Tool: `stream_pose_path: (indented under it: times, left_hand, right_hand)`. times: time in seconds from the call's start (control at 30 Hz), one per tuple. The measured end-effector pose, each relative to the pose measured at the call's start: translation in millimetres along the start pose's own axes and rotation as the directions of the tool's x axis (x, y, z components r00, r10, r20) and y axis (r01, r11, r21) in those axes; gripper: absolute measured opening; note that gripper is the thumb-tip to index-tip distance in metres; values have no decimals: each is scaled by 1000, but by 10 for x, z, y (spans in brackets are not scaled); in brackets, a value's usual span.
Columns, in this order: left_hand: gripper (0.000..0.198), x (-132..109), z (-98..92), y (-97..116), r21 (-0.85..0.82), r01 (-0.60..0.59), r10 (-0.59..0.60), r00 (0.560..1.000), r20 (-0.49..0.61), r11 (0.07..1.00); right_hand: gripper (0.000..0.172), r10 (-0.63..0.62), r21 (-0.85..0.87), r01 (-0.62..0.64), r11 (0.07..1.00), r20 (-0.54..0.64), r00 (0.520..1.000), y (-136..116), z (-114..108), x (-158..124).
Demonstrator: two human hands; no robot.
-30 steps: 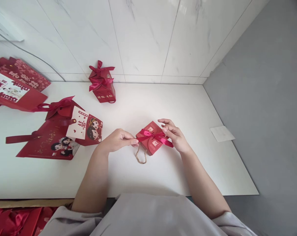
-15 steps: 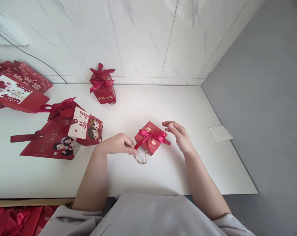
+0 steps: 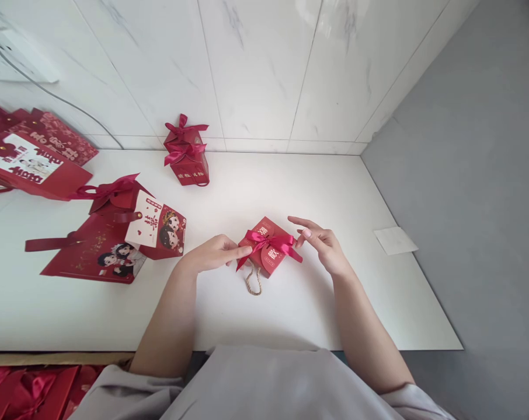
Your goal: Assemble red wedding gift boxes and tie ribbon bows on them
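Observation:
A small red gift box (image 3: 271, 269) lies on the white tabletop in front of me, tied with a crimson satin ribbon (image 3: 268, 240) in a bow. A twisted rope handle (image 3: 254, 290) loops out from its near side. My left hand (image 3: 218, 252) is at the box's left corner, thumb and fingers closed on the left ribbon tail; the fingertips underneath are hidden. On the other side, my right hand (image 3: 323, 245) is beside the right ribbon tail, index finger stretched out and the fingers apart, with no hold on the box.
Two small red ribboned boxes (image 3: 188, 166) stand near the tiled wall. To the left are red gift bags (image 3: 93, 251) and a box with a white tag (image 3: 145, 219). Further left lie more red bags (image 3: 49, 169). White paper (image 3: 396, 240) sits at the right edge.
My left hand has moved from the rope handle up and right to the ribbon tail. The rope loop has swung slightly. My right index finger has straightened, and the fingers have spread.

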State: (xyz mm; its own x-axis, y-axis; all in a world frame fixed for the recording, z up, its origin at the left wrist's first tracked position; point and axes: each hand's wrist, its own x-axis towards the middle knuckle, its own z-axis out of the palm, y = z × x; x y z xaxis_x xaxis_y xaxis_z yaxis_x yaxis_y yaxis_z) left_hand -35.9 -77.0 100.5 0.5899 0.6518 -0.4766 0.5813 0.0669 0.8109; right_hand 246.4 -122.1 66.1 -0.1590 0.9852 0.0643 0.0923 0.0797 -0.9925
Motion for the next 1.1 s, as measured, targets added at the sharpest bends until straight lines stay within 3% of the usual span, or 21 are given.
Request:
stream_pose_path:
  times: [0.07,0.23,0.43,0.57,0.63,0.7,0.83,0.93,1.03,1.1]
  left_hand:
    - [46,20,20,9,-74,-17,19,999,31,997]
    - [38,22,9,22,-170,11,-19,999,-44,985]
    - [35,0,-39,-11,-182,-13,-10,992,-124,983]
    - [37,9,-62,-39,-164,-37,14,990,-138,986]
    - [38,13,-73,-50,-144,-31,11,990,-139,989]
    - [39,13,-85,-57,-130,-32,13,990,-141,991]
    - [37,-4,-111,-67,-122,-40,23,991,-134,992]
    - [34,-15,-127,-76,-134,-35,16,990,-142,990]
    - [31,-16,-129,-83,-132,-29,7,988,-157,991]
    - [30,-12,-122,-81,-144,-38,15,987,-158,989]
  right_hand:
    - [37,13,-23,-14,1000,-14,1000,9,-13,1]
    - [31,104,-112,-101,989,24,994,24,-2,12]
    - [43,206,-189,-184,965,106,973,-24,-15,5]
    - [45,286,-210,-230,950,294,912,-62,-55,-11]
    - [41,270,-162,-223,961,398,877,-73,-53,-14]
    - [37,214,-74,-203,976,440,872,-81,-42,-14]
    - [36,132,44,-159,986,368,920,-79,-51,-9]
    - [36,176,10,-186,982,277,945,-57,-78,-6]
    - [38,287,-120,-264,957,250,925,-43,-81,-6]
    - [43,322,-173,-281,944,303,897,-52,-63,-7]
